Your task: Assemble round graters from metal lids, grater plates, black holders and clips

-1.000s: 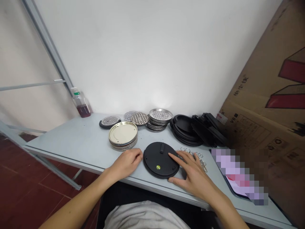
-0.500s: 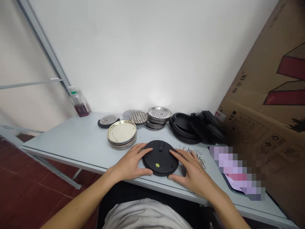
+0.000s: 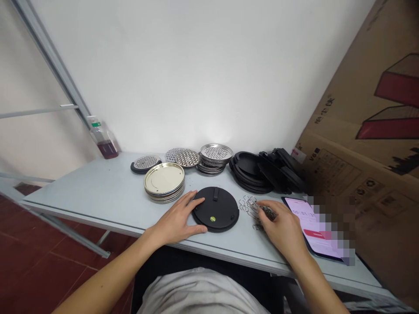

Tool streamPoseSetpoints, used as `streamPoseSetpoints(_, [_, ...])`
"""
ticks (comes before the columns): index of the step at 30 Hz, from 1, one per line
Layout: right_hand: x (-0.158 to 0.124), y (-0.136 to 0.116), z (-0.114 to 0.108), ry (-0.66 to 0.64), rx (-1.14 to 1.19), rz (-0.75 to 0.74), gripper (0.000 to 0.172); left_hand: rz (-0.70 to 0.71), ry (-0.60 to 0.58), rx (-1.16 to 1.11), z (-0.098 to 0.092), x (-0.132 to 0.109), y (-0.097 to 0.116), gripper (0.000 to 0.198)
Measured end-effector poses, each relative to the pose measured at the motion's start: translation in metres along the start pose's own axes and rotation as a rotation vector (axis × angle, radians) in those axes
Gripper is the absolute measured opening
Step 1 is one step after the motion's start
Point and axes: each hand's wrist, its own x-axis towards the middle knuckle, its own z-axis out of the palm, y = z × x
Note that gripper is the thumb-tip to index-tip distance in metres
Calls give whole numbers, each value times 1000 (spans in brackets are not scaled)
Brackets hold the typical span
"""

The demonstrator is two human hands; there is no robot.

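Pale wall fills the upper view behind a light grey bench. At its right stands a large brown cardboard box with red printed shapes. Black round parts are piled at the back right of the bench, near a lit phone, partly pixelated. My two hands are apart. The left hand is spread, fingers and thumb touching the left side of a black disc lying flat near the front edge. My right hand curls down over small metal rings right of the disc; I cannot tell whether it grips any. Gold-coloured plates are stacked left of the disc, perforated metal plates behind it. Far left is a bottle of dark red liquid. On the disc is a small green sticker.
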Motion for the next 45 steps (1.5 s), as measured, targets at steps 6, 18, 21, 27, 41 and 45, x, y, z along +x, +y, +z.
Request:
streamPoseSetpoints(6, [-2,-3,3,-80,-102,-100,18,-13,-8,-9,0,0,0,80])
streamPoseSetpoints(18, [-6,2,12,-154,-144,-206,22,-71,-37,-17,-2,0,5,80])
streamPoseSetpoints(21, [-6,0,12,-150,-137,-172,19,-63,-33,-8,-2,0,5,80])
streamPoseSetpoints(27, [-6,2,11,-106,-191,-42,17,-33,11,-30,-2,2,5,74])
streamPoseSetpoints(41, [-5,-2,7,-165,-218,39,21,151,-222,216,20,134,99,17])
streamPoseSetpoints(45, [-5,-5,5,-182,-218,60,20,113,-292,197,27,149,98,20])
